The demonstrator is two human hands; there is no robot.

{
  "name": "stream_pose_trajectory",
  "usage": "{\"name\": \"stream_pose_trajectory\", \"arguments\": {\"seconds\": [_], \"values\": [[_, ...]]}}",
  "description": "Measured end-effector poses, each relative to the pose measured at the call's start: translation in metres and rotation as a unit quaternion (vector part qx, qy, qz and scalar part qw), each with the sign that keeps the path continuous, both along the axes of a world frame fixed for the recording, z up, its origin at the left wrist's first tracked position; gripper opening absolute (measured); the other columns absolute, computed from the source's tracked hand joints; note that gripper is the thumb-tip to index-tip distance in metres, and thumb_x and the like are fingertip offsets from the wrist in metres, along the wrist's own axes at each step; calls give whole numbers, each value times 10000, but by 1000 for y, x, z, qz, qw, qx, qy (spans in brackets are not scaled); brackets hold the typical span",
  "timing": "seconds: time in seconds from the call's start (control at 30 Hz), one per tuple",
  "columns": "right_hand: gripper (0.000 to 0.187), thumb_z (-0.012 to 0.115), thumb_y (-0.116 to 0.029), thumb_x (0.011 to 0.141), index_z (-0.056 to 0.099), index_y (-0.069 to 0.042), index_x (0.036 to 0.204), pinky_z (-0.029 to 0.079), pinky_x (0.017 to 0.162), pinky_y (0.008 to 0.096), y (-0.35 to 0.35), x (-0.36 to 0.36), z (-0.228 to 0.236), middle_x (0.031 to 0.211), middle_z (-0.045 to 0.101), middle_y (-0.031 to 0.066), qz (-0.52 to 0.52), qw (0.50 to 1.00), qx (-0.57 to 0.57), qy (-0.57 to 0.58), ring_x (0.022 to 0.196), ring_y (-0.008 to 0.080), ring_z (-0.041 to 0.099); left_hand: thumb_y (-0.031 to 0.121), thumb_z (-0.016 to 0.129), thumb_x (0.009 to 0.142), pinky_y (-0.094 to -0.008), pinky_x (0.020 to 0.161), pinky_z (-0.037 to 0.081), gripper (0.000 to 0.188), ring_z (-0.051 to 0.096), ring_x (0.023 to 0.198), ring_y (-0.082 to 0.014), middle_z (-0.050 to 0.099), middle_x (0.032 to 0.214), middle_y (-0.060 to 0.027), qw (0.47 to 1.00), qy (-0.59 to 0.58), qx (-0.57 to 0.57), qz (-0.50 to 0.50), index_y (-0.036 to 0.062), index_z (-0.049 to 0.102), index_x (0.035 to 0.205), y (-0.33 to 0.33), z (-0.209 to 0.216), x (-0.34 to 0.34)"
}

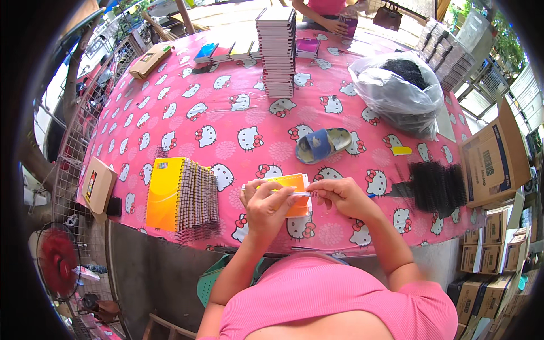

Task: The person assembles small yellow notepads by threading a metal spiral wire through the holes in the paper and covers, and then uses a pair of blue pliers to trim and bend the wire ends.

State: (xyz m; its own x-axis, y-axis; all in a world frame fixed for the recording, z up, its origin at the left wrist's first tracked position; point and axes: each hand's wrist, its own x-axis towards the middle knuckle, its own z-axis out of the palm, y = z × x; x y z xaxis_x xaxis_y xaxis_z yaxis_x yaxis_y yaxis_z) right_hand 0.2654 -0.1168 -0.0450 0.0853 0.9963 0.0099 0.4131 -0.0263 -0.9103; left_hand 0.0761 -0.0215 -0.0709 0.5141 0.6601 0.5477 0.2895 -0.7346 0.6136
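My left hand is closed on an unbound orange and yellow notebook at the table's near edge, its thumb and fingers along the upper side. My right hand pinches at the notebook's right edge; whatever thin thing sits between its fingertips is too small to make out. To the left stands a stack of yellow spiral notebooks, their coils facing right. A heap of black binding coils lies on the right side of the table. A blue slipper rests just beyond my hands.
Farther back are a tall notebook stack, a plastic bag of black coils and bundled stacks. Cardboard boxes flank the right edge, brown cartons the left. Another person's hand holds a purple notebook across the table.
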Motion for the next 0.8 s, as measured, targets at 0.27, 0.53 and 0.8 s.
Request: {"name": "stream_pose_trajectory", "arguments": {"seconds": [0.27,0.53,0.8], "values": [[240,643,-69,812,625,-61,1051,482,669,363,1,-13,-4,879,578,103,-21,993,97,-59,810,270,594,294,723,757,-412,888,287,180,488,993,-212,617,871,19,1000,5,-5,22,152,737,867,-4,-8,-2],[171,614,-4,800,603,-8,970,476,706,367,-1,-11,-2,888,581,129,-33,987,98,-122,849,296,582,204,807,656,-370,836,411,236,515,950,-245,639,870,-41,999,-7,11,45,79,713,833,-7,-1,3],[192,634,-8,781,571,-15,962,481,684,383,-4,-18,-9,861,561,133,-38,993,87,-71,830,292,586,257,800,656,-390,871,342,254,504,981,-236,637,896,-15,999,-1,7,41,114,705,842,-6,-7,4]]}}
